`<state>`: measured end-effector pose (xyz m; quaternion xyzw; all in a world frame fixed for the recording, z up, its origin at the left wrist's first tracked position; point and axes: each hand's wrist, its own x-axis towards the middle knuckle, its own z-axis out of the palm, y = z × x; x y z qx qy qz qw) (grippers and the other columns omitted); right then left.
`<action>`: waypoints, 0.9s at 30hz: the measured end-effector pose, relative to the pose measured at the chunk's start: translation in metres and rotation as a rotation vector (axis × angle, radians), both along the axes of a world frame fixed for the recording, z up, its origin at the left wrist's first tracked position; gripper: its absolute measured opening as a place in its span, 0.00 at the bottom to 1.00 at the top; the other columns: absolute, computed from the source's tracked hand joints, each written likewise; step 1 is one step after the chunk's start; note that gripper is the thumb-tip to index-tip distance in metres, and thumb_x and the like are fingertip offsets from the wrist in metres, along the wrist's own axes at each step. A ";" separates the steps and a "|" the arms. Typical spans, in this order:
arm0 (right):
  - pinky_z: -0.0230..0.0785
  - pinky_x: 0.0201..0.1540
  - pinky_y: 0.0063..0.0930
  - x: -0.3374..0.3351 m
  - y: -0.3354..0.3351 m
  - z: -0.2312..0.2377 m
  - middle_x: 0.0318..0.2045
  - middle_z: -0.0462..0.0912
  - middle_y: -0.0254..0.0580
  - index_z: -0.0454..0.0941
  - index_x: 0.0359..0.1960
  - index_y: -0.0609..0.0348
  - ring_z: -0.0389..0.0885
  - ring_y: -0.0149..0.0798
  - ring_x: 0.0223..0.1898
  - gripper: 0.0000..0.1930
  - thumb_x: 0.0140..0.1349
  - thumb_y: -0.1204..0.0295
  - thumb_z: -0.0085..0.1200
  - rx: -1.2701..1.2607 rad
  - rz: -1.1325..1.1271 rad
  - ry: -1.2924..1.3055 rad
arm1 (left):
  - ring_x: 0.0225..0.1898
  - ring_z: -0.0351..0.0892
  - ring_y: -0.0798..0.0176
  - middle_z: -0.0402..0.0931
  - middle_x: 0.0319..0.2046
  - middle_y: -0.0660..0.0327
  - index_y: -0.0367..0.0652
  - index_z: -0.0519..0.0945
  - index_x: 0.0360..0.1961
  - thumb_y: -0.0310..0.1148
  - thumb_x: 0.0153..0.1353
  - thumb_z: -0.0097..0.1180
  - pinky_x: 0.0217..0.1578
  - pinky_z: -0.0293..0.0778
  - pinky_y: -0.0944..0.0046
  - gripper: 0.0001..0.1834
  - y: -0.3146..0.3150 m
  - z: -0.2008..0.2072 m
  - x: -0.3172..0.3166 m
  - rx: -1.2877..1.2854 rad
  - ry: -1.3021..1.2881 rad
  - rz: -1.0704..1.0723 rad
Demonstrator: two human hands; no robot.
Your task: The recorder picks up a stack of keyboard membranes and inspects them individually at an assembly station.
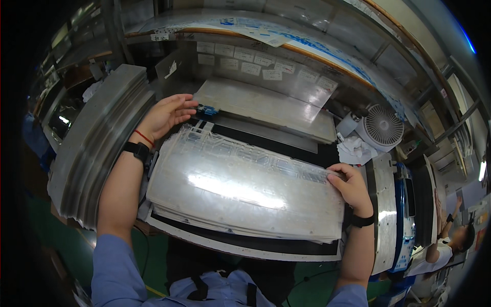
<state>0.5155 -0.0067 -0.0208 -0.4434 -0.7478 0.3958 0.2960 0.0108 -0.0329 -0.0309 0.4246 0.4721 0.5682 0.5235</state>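
In front of me lies a stack of flat, silvery translucent panels (230,189), with shaped outlines along the far edge of the top one. At its far right corner my right hand (354,190) is closed on the edge of the top panel, the thumb lying over it. My left hand (171,115) is raised beyond the stack's far left corner, its fingers stretched out and holding nothing. Just beside those fingertips is a small blue part (207,110). Under the stack is a black mat (266,246) on a white-edged table.
Tall stacked grey sheets (97,133) stand at left. Behind lies another pale panel (266,105). A round fan (382,125), a bottle (349,123) and crumpled white paper (356,149) are at far right. A shelf (245,35) spans overhead. Another person (442,248) works at right.
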 end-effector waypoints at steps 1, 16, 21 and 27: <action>0.66 0.38 0.19 -0.001 0.000 0.001 0.32 0.78 0.32 0.79 0.39 0.64 0.74 0.25 0.32 0.09 0.58 0.76 0.58 0.092 0.012 0.016 | 0.47 0.77 0.66 0.75 0.50 0.54 0.34 0.67 0.57 0.39 0.71 0.43 0.47 0.76 0.70 0.21 0.000 -0.001 -0.001 -0.008 0.009 -0.005; 0.66 0.34 0.16 0.004 0.001 -0.003 0.31 0.82 0.33 0.81 0.38 0.66 0.74 0.22 0.29 0.08 0.58 0.77 0.59 0.133 -0.190 0.149 | 0.35 0.78 0.72 0.80 0.37 0.61 0.37 0.74 0.48 0.30 0.64 0.53 0.39 0.75 0.73 0.13 -0.001 -0.006 -0.002 0.069 0.043 -0.178; 0.67 0.35 0.16 0.004 0.004 -0.006 0.30 0.83 0.34 0.81 0.39 0.66 0.76 0.23 0.30 0.08 0.58 0.78 0.59 0.113 -0.205 0.239 | 0.34 0.77 0.73 0.80 0.37 0.61 0.37 0.71 0.54 0.32 0.65 0.51 0.37 0.73 0.75 0.18 -0.003 0.003 0.005 0.075 -0.043 -0.138; 0.68 0.35 0.16 0.004 0.006 -0.006 0.30 0.82 0.34 0.80 0.38 0.66 0.77 0.23 0.30 0.07 0.58 0.79 0.58 0.070 -0.233 0.254 | 0.36 0.74 0.75 0.79 0.39 0.61 0.37 0.68 0.59 0.34 0.67 0.48 0.35 0.70 0.77 0.21 -0.002 -0.001 -0.003 0.095 0.018 -0.190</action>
